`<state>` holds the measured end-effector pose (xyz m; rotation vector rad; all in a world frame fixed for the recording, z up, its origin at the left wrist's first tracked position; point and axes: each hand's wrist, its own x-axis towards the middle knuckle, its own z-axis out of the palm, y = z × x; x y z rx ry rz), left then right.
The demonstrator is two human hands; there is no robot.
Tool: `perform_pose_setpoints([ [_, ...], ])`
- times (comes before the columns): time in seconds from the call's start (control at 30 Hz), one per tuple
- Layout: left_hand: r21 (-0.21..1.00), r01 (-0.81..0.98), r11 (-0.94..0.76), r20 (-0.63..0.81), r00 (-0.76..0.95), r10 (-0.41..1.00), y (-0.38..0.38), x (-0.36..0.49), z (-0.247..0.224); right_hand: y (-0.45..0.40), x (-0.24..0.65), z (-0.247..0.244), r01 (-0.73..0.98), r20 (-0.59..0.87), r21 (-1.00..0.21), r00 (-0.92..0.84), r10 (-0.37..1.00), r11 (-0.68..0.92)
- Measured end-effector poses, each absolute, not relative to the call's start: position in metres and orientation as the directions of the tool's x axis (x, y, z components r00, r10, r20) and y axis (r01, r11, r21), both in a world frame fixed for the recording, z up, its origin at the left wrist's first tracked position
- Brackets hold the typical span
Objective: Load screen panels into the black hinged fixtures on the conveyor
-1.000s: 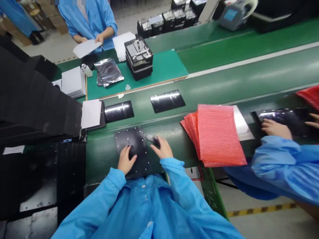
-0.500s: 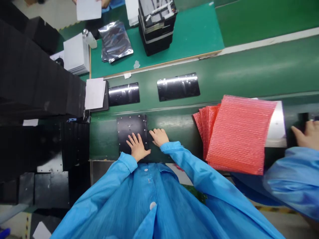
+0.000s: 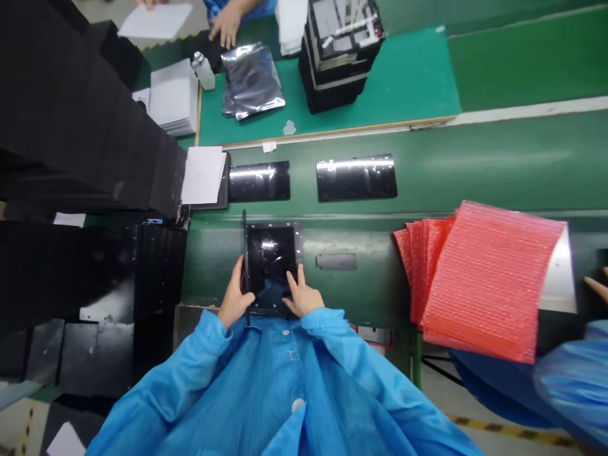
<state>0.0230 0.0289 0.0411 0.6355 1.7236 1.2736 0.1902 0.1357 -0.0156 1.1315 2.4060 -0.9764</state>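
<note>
**Glossy panel in black frame, lower centre, both hands on it**

Your LH (image 3: 232,297) looks closed narrow on a thin black strip (image 3: 244,266) running along the left side of a perforated black frame (image 3: 274,225). Your RH (image 3: 301,294) is open, w/ fingers spread on the lower right of the dark glossy panel (image 3: 270,256) in that frame. It all sits on the green conveyor (image 3: 475,171), lower centre of view.

IMO the panel handles thin, stiff and fairly light, but its shiny face looks easy to smudge or scratch and may be fragile. Take it by the frame edges, not the face. Could be slippery too.

Just right of your RH lies a small grey strip (image 3: 335,261). Two more glossy panels (image 3: 356,177) sit on the belt above. Pink bubble bags (image 3: 489,282) are piled right of centre, and a co-worker's hand (image 3: 597,288) shows at the far right edge. Foil bags (image 3: 251,80) lie on the green mat, upper centre.
</note>
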Motion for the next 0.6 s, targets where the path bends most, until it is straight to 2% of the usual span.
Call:
perform_pose_setpoints([
  [0.07, 0.939, -0.205, 0.276, -0.341, -0.461, 0.819, 0.019, 0.009, 0.034, 0.134, 0.18, -0.029, 0.747, -0.517, -0.659, -0.54, 0.665, 0.094],
  [0.1, 0.935, -0.246, 0.254, -0.344, -0.462, 0.818, 0.014, 0.0, 0.03, 0.139, 0.177, -0.035, 0.665, -0.536, -0.737, -0.47, 0.701, -0.118],
  [0.17, 0.92, -0.285, 0.268, -0.38, -0.484, 0.788, 0.003, -0.028, 0.022, 0.156, 0.173, -0.043, 0.437, -0.636, -0.76, -0.349, 0.688, -0.481],
  [0.23, 0.902, -0.224, 0.369, -0.43, -0.549, 0.716, -0.008, -0.061, 0.013, 0.172, 0.169, -0.045, 0.294, -0.724, -0.69, -0.309, 0.617, -0.662],
  [0.3, 0.847, -0.09, 0.524, -0.443, -0.666, 0.601, -0.015, -0.088, 0.004, 0.178, 0.161, -0.041, 0.305, -0.741, -0.671, -0.313, 0.594, -0.676],
  [0.37, 0.762, 0.039, 0.646, -0.396, -0.762, 0.512, -0.014, -0.099, -0.003, 0.175, 0.151, -0.035, 0.377, -0.718, -0.695, -0.327, 0.615, -0.612],
  [0.43, 0.72, 0.092, 0.687, -0.389, -0.767, 0.511, -0.008, -0.091, -0.007, 0.168, 0.143, -0.029, 0.403, -0.671, -0.738, -0.348, 0.655, -0.541],
  [0.5, 0.752, 0.031, 0.658, -0.483, -0.653, 0.583, 0.002, -0.068, -0.005, 0.164, 0.139, -0.023, 0.388, -0.622, -0.779, -0.374, 0.688, -0.492],
  [0.6, 0.772, -0.272, 0.575, -0.635, -0.311, 0.707, 0.013, -0.03, 0.007, 0.179, 0.138, -0.017, 0.393, -0.581, -0.812, -0.472, 0.663, -0.432],
])
